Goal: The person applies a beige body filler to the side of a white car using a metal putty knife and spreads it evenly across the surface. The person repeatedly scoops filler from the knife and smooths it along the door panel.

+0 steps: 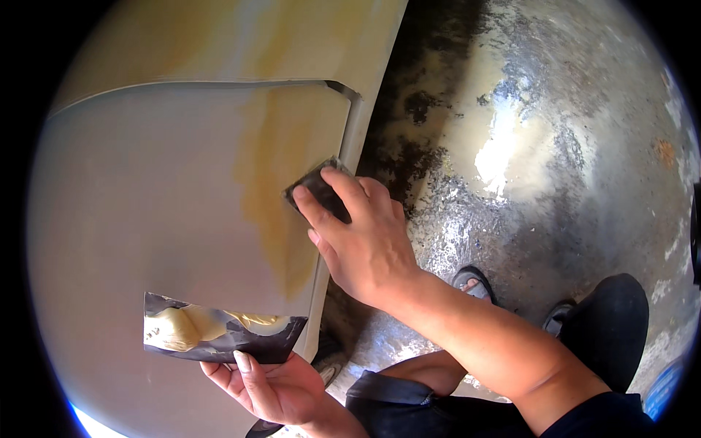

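Observation:
My left hand grips the lower edge of a dark flat mixing board, thumb on top. On the board lies a cream-yellow lump of putty, with more smeared toward its right end. Between the fingers and thumb of my right hand is a thin dark putty spreader. It lies at the right edge of a large grey panel, over a yellowish streak of putty. Whether its working edge touches the surface is hard to tell.
Above the panel, across a curved gap, is another pale surface with yellowish patches. A stained, shiny concrete floor lies to the right. Sandalled feet and dark-clothed legs are at the lower right.

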`<state>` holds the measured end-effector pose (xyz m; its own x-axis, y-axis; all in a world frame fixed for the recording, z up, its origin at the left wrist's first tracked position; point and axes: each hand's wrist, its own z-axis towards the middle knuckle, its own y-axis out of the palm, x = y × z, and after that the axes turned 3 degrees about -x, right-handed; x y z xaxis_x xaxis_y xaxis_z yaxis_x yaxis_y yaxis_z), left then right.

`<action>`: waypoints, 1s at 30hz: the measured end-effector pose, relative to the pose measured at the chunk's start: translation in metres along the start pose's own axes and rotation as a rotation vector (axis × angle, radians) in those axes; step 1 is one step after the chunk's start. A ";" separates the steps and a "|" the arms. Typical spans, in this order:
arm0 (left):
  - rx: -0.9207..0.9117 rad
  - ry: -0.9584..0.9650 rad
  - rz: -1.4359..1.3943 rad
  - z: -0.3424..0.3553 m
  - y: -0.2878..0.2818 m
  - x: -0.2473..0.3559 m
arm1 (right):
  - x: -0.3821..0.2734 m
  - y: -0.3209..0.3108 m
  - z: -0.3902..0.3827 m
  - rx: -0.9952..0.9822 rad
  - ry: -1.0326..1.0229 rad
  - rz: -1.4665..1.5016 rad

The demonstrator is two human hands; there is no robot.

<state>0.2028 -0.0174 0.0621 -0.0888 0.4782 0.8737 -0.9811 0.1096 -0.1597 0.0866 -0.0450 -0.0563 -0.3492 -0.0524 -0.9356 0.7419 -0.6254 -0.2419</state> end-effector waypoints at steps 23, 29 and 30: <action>-0.003 -0.084 -0.017 0.002 0.010 -0.002 | 0.027 -0.007 0.009 0.107 -0.075 0.148; -0.023 -0.149 -0.023 0.001 0.012 -0.001 | 0.031 -0.035 -0.016 -0.194 0.051 0.819; -0.049 -0.166 -0.027 0.000 0.012 -0.002 | 0.037 -0.043 -0.017 -0.316 -0.009 1.026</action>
<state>0.1912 -0.0170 0.0589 -0.0940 0.3245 0.9412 -0.9743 0.1643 -0.1539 0.0513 -0.0064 -0.0852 0.5219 -0.4443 -0.7281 0.7973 -0.0494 0.6016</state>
